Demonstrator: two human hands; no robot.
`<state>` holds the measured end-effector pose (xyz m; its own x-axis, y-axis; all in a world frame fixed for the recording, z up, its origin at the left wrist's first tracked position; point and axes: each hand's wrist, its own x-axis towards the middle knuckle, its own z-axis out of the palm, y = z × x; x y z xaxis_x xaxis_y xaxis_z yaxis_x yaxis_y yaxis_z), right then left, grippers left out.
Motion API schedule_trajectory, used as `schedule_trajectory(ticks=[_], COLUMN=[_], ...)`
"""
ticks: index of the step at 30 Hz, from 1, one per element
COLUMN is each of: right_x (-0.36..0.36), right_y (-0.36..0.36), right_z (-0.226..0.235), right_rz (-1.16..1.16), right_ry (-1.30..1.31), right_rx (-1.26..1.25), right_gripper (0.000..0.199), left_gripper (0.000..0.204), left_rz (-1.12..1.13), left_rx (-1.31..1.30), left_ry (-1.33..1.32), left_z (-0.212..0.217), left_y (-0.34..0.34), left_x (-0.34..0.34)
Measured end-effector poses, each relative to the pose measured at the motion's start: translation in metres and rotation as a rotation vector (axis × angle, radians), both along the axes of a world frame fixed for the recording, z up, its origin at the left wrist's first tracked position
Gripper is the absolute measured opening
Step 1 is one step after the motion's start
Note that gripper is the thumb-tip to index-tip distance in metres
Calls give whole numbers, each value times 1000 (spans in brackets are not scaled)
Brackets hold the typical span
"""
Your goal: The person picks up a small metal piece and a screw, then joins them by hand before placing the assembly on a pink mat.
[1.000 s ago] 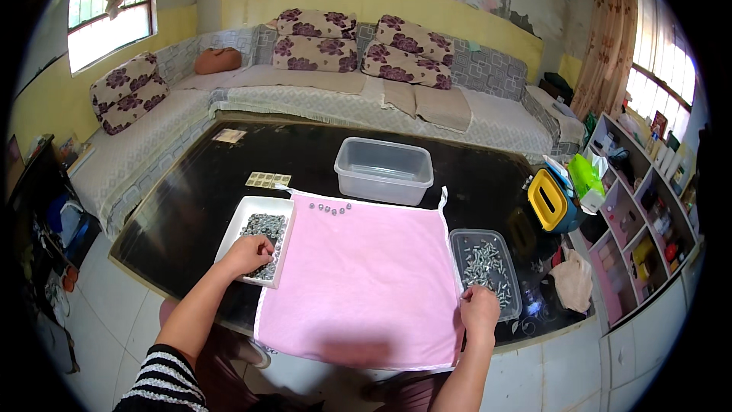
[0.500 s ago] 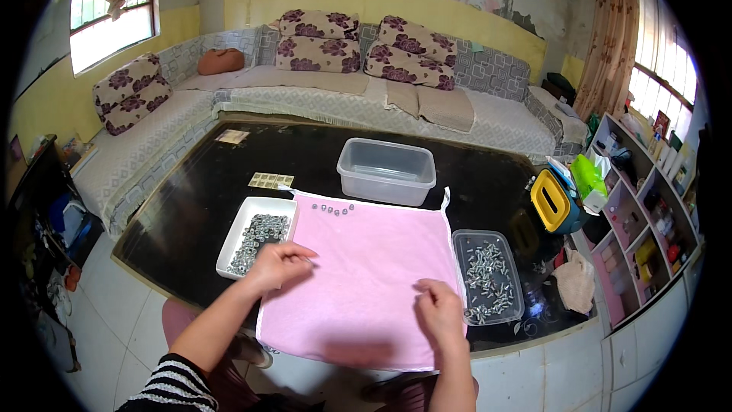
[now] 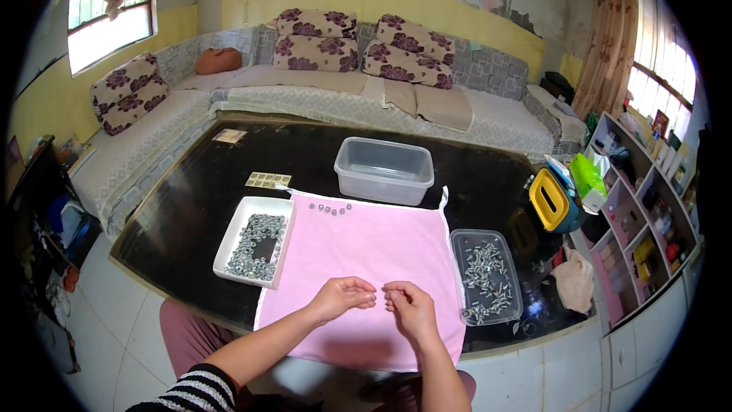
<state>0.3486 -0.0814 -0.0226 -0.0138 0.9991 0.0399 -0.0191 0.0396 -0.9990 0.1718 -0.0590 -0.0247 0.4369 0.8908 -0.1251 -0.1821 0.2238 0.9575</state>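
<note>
Lower centre: cannot tell grip of left hand point(image 3: 341, 300), right hand point(image 3: 414, 313); could drop anything held onto pink cloth point(image 3: 377, 246) if misaligned.

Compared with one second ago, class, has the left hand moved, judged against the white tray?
Yes: the left hand has moved right, from the white tray to over the pink cloth.
</note>
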Motion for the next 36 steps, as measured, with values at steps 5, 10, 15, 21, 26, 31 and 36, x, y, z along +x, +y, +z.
schedule_trajectory(ticks=[5, 10, 15, 21, 26, 31, 36], right_x=[-16, -17, -19, -22, -22, -27, -28], right_y=[-1, 1, 3, 5, 4, 3, -1], right_z=[-4, -8, -10, -5, -6, -1, -2], right_rz=[55, -4, 40, 9, -3, -33, -87], right_ry=[-27, -145, 71, 284, 249, 361, 18], right_rx=[-11, 69, -75, -118, -72, -54, 143], right_gripper=[13, 10, 8, 4, 7, 9, 12], left_gripper=[15, 18, 22, 23, 23, 22, 21], left_rz=[-16, -3, 6, 18, 34, 94, 95], left_rx=[36, 49, 54, 37, 25, 66, 58], left_ry=[3, -30, -34, -66, -8, -19, 5], left_z=[0, -2, -1, -2, 0, -1, -2], left_y=[-3, -4, -2, -2, -3, -3, -2], left_x=[0, -2, -2, -4, -3, 1, -1])
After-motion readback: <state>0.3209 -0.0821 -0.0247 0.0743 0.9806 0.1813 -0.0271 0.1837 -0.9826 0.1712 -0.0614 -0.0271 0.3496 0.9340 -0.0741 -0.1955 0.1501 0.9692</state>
